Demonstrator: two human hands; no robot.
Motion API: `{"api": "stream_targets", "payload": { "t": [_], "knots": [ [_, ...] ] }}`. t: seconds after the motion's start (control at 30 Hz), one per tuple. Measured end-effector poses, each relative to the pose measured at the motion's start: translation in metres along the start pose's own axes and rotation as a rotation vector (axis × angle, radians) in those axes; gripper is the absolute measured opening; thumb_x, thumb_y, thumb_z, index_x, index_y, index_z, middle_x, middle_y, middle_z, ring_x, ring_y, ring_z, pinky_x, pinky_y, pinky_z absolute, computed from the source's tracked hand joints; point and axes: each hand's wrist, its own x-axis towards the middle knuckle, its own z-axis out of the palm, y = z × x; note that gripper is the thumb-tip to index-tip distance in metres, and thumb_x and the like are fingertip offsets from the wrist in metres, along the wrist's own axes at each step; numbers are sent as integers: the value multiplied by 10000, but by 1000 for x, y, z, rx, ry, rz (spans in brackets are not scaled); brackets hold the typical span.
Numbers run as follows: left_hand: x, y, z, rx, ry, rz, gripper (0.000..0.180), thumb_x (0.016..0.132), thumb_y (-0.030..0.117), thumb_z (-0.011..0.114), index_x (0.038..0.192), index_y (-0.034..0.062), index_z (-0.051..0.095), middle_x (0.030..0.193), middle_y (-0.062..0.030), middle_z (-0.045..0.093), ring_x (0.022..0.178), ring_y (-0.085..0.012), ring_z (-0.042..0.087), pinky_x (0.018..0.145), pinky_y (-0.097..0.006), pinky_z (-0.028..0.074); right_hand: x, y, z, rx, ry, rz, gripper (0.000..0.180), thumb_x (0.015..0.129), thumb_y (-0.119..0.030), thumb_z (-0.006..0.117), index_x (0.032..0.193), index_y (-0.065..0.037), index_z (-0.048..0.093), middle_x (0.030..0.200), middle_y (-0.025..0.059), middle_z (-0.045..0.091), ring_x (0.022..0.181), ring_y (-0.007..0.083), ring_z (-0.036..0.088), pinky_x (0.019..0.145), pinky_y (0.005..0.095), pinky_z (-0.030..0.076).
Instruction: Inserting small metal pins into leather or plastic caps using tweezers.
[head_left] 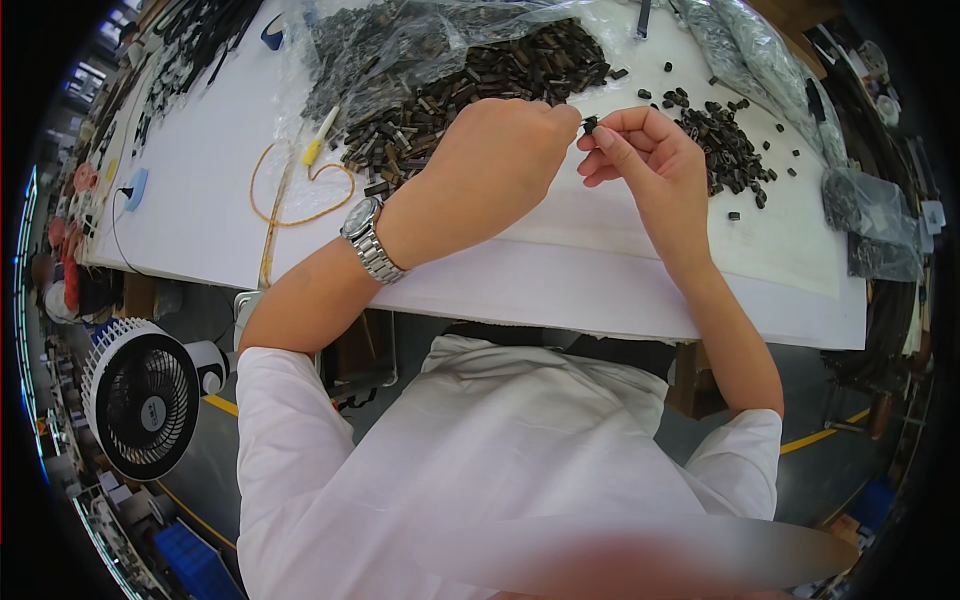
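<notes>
White-sleeved arms rise from the lower edge and meet over the white table (pixel 200 190). Bent at the wrist, the left hand (pixel 500 165) wears a metal watch (pixel 370 240), its fingers curled tight. Pinched fingertips of the right hand (pixel 650 155) grip a small black part (pixel 590 124), which sits between both hands' fingertips, above the table and beside a pile of black parts (pixel 470 80).

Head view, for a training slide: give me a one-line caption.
Both hands, left hand and right hand, pinch a small black part above a white table heaped with dark small parts.
</notes>
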Motion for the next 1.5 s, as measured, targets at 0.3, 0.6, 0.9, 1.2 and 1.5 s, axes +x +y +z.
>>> {"api": "stream_targets", "payload": {
  "t": [0.3,0.6,0.9,1.2,1.5],
  "knots": [
    [0,6,-5,8,39,46,64,985,101,651,964,42,665,750,-143,682,690,-337,691,609,-438,533,1,-4,12,-81,75,-121,191,995,-77,748,1107,31,638,951,100,762,857,155,756,765,269,611],
    [0,8,-12,78,88,61,62,973,120,674,940,70,689,737,-107,667,669,-320,682,588,-418,521,-8,-12,18,-517,126,-343,116,1005,-37,702,1087,45,699,957,120,797,885,177,806,781,262,611],
    [-2,-9,-9,-84,17,88,102,955,129,710,888,66,755,691,-92,677,586,-290,619,566,-387,481,-10,-24,6,-291,-61,1,133,1036,-13,608,1110,71,679,969,142,789,886,196,803,802,273,614],
    [2,-4,-26,-641,-346,-207,122,973,128,718,922,34,777,602,-11,555,547,-75,475,516,-282,358,-4,-19,-29,143,-396,256,207,1042,-117,652,1163,50,668,968,141,773,851,193,785,828,307,612],
    [-2,-7,-13,-283,-69,38,95,942,104,729,909,18,752,635,-116,584,526,-242,493,534,-345,408,-15,-34,-5,-210,-119,147,178,1021,-148,719,1023,31,709,880,95,765,749,129,737,721,257,584]
  ]
}}
